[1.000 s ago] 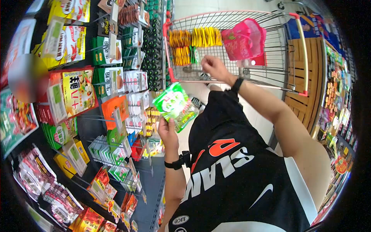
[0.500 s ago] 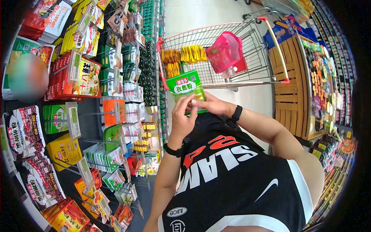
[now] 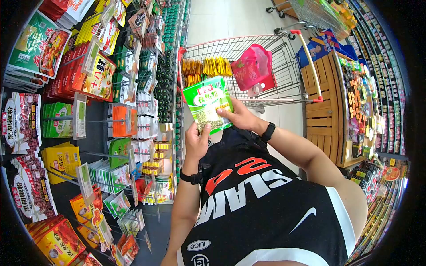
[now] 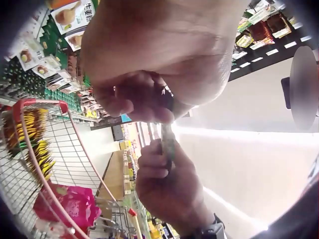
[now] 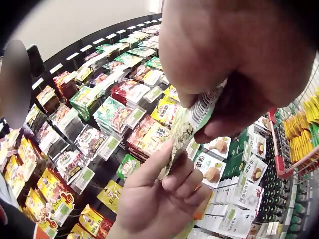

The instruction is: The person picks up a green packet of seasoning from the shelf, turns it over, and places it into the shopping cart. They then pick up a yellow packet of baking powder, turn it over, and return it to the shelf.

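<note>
A green packet (image 3: 207, 104) with a clear lower part is held up in front of the body in the head view. The left hand (image 3: 196, 141) pinches its lower left corner, thumb on the front. On its right edge the right hand (image 3: 242, 116) grips it, thumb across the front and fingers behind. In the right wrist view the packet (image 5: 183, 130) is seen nearly edge-on between the left hand (image 5: 159, 199) and the right hand (image 5: 239, 55). The left wrist view shows the right hand (image 4: 169, 189) gripping the packet's thin edge (image 4: 168, 144).
Beyond the packet stands a wire shopping cart (image 3: 288, 66) holding rows of yellow packets (image 3: 217, 66) and a pink bag (image 3: 253, 66). Racks of hanging seasoning packets (image 3: 95, 80) line the left side. On the right are a slatted wooden stand (image 3: 321, 115) and further shelves.
The right hand has come from over the cart to the packet, which both hands now hold. Since half a second ago, the left hand has shifted to the packet's lower left corner.
</note>
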